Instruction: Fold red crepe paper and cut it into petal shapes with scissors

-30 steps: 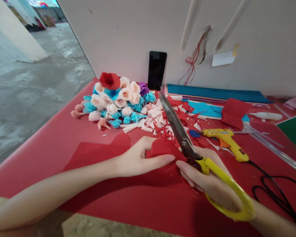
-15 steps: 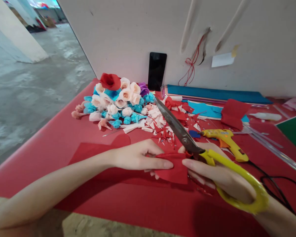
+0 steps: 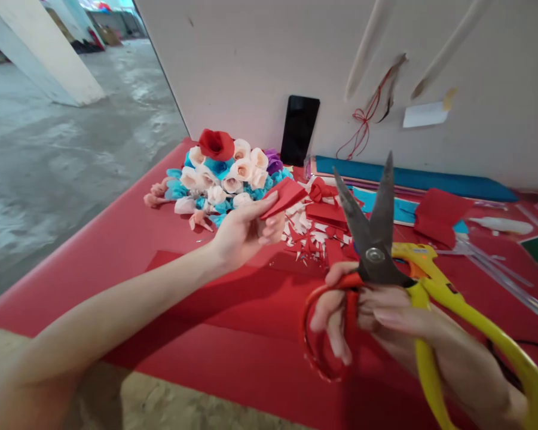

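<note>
My left hand (image 3: 246, 230) is raised over the red table (image 3: 116, 239) and pinches a folded piece of red paper (image 3: 287, 194) between its fingertips. My right hand (image 3: 385, 322) grips large scissors (image 3: 376, 239) with yellow handles; the blades stand apart and point up. A curled strip of red paper (image 3: 323, 316) hangs from the fingers of that hand. A pile of paper roses (image 3: 224, 173) in white, blue, red and purple lies behind my left hand.
Red and white paper scraps (image 3: 305, 236) litter the table's middle. A yellow glue gun (image 3: 424, 257) lies behind the scissors, its black cord (image 3: 515, 358) at the right. A black phone (image 3: 299, 128) leans on the wall. Blue and red paper sheets (image 3: 412, 179) lie at the back.
My left hand has lifted the red paper piece up and away toward the roses. My right hand has raised the scissors, whose blades have come apart, with a red strip now hanging from it.
</note>
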Demonstrator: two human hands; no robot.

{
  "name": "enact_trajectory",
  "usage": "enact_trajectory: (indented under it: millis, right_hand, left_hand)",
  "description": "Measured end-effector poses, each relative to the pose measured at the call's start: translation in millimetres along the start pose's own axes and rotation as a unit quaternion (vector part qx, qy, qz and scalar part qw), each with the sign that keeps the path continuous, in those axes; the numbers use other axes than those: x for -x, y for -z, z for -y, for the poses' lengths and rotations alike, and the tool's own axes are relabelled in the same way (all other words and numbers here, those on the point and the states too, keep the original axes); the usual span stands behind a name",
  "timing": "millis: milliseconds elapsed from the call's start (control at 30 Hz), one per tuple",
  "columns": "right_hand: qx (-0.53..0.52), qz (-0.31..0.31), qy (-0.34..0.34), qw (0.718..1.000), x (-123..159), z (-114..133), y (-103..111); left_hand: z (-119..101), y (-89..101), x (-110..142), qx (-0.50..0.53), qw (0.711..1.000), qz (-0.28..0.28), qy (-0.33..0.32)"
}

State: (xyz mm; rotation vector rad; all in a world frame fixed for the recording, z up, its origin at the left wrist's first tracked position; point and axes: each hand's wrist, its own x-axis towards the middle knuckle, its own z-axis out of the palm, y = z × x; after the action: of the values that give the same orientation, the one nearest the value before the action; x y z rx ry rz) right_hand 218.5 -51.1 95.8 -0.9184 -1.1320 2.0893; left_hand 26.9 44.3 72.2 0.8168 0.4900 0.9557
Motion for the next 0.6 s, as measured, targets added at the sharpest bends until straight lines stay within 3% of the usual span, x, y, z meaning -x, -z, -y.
enact_trajectory:
  millis: [200,333,500,600]
  right_hand:
    - [-0.027,0.039,-0.002,0.999,12.4,-4.4,1.1]
    - [-0.017,0.019,-0.01,1.0,17.0,-3.6,2.9]
    - [-0.081,0.006,-0.02,0.997,14.5,-7.3,-2.1]
    - [-0.046,-0.052,-0.029,0.997,12.3,-11.1,-12.8]
  left_hand:
    - [0.3,1.7,-1.1,0.016,1.0,0.001,-0.01]
    - [-2.3,-1.1,0.6,0.011,1.0,-0.01,-0.018]
    - [-11.7,-9.5,5.4,-0.01,0.998,-0.031,-0.059]
    - [-18.0,-14.5,9.3,-0.011,0.996,-0.046,-0.081]
